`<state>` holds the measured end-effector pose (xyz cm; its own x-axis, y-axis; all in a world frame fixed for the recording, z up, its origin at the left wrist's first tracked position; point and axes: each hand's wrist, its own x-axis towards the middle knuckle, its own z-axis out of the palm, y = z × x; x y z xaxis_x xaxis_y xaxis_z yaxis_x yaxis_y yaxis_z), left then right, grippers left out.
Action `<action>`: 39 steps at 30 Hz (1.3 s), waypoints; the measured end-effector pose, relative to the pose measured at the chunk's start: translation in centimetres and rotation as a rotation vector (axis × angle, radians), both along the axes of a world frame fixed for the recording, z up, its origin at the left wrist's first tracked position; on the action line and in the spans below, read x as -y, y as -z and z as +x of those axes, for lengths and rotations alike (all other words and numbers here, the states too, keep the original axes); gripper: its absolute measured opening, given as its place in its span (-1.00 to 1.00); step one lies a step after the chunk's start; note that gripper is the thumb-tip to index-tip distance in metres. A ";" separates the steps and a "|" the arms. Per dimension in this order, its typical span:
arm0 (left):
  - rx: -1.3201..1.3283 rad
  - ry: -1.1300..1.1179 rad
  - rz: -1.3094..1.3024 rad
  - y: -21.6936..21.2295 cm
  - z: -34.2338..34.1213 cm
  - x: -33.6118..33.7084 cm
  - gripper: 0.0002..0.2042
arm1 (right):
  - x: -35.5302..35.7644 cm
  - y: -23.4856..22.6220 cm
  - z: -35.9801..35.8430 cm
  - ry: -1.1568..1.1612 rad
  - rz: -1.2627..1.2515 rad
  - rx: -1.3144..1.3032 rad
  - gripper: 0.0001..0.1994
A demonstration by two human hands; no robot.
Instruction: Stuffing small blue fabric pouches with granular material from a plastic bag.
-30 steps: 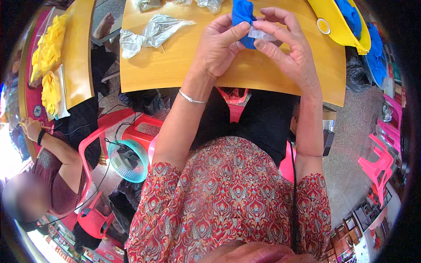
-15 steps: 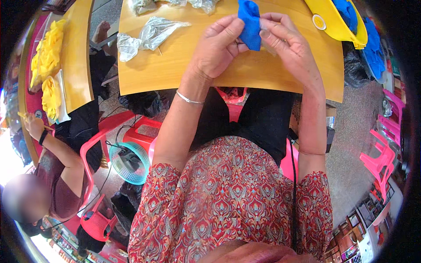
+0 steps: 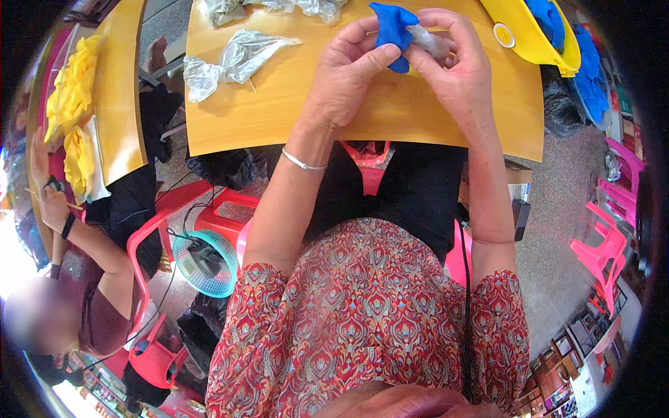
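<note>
Above the wooden table point(image 3: 293, 118), a small, soft blue cloth-like piece point(image 3: 394, 29) is held between my two hands. My left hand point(image 3: 348, 70) pinches its left side, with the thumb pressed on the front. My right hand point(image 3: 456, 70) closes on its right side. A crumpled, whitish see-through wad point(image 3: 431, 43), like thin plastic, sticks out from the blue piece between my right thumb and fingers. Whether it is wrapped inside the blue piece I cannot tell. To the left lies a crumpled clear plastic bag point(image 3: 251, 54).
More clear bags lie along the far edge. A yellow basket point(image 3: 570, 64) with blue pieces stands at the far right, a round badge point(image 3: 504, 35) beside it. At left, a co-worker's hand point(image 3: 54, 207) holds a thin stick near yellow pieces point(image 3: 73, 87). A teal fan point(image 3: 205, 261) stands below.
The blue piece has gone from stretched upright to bunched and folded over. The whitish wad now shows plainly at my right fingers. The co-worker's hands have shifted.
</note>
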<state>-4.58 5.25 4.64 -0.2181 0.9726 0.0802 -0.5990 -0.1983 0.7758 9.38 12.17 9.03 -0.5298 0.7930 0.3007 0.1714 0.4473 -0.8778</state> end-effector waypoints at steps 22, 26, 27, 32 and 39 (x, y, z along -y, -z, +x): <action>0.231 0.057 0.007 -1.1 0.1 0.1 -0.66 | -0.3 1.2 -0.2 -0.136 0.187 0.157 -0.71; 0.112 0.040 -0.046 -1.1 0.4 0.3 -0.61 | -0.9 1.0 -0.1 -0.152 0.165 0.148 -0.71; 0.115 0.039 -0.046 -0.9 0.3 0.3 -0.61 | -0.9 0.9 -0.1 -0.143 0.177 0.154 -0.71; 0.175 -0.014 -0.006 0.3 -0.7 0.0 -0.67 | -1.0 1.9 0.1 -0.133 0.037 0.100 -0.74; 0.159 -0.083 0.007 -0.4 0.2 -0.3 -0.75 | -1.5 1.6 0.1 -0.164 0.056 0.019 -0.79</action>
<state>-4.38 5.57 5.04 -0.3080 0.9503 0.0451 -0.6956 -0.2573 0.6708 9.49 13.68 7.38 -0.6570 0.6776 0.3304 0.1082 0.5185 -0.8482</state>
